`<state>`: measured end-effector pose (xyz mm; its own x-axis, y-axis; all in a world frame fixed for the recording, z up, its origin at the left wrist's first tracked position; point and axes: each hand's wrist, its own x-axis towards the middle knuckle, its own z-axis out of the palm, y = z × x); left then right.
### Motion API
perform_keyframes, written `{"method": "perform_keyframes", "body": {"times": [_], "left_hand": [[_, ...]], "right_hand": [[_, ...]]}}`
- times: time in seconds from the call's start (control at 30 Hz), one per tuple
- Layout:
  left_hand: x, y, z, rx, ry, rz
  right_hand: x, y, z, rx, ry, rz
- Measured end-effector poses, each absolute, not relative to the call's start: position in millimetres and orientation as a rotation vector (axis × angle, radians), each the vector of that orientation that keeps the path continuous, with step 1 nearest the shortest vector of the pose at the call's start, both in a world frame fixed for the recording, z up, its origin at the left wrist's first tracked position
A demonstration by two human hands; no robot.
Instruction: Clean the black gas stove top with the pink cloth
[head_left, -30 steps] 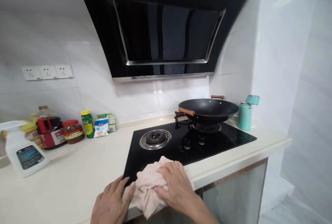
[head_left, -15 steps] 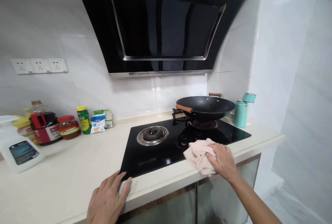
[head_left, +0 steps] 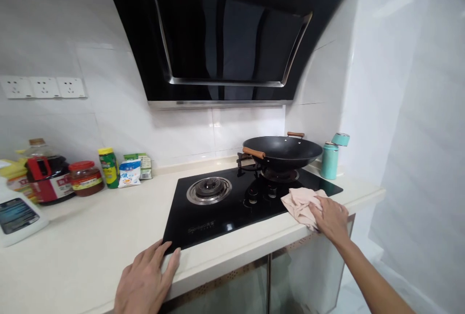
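Observation:
My right hand (head_left: 331, 218) grips a crumpled pale pink cloth (head_left: 301, 205). The cloth lies over the front right edge of the black glass gas stove (head_left: 218, 219) and hangs partly onto the counter's front edge. My left hand (head_left: 147, 275) rests on the counter at the stove's front left corner, fingers spread, holding nothing. Two control knobs (head_left: 253, 195) stand left of the cloth. The left burner (head_left: 209, 189) is bare. On the right burner sits a black wok (head_left: 283, 150) with wooden handles.
A teal canister (head_left: 330, 161) with a tilted lid stands right of the wok. On the left of the counter (head_left: 90, 236) are a white spray bottle (head_left: 20, 217), a dark sauce bottle (head_left: 51, 178), a red-lidded jar (head_left: 86, 178), a green shaker (head_left: 109, 168) and packets (head_left: 130, 173). A range hood (head_left: 232, 42) overhangs the stove.
My right hand has slid the cloth rightward along the stove's front edge, uncovering the knobs. My left hand stays at the stove's corner. The view has shifted slightly.

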<state>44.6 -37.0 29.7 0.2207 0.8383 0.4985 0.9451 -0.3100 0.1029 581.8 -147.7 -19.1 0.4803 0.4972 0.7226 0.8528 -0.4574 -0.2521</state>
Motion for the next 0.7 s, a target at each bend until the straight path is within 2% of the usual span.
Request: {"method": "perform_keyframes", "body": {"times": [0.33, 0.57, 0.7], "left_hand": [[43.1, -39.7, 30.4, -2.276, -1.667, -0.630], [41.6, -40.0, 32.3, -2.283, -1.680, -0.638], [43.8, -39.4, 29.4, -2.243, -1.691, -0.655]], "right_hand": [[424.3, -146.5, -17.7, -1.948, -1.536, -0.693], [436.0, -184.9, -8.5, -1.837, -1.991, -0.640], [459.3, -192.6, -13.6, -1.867, -2.050, -0.746]]}}
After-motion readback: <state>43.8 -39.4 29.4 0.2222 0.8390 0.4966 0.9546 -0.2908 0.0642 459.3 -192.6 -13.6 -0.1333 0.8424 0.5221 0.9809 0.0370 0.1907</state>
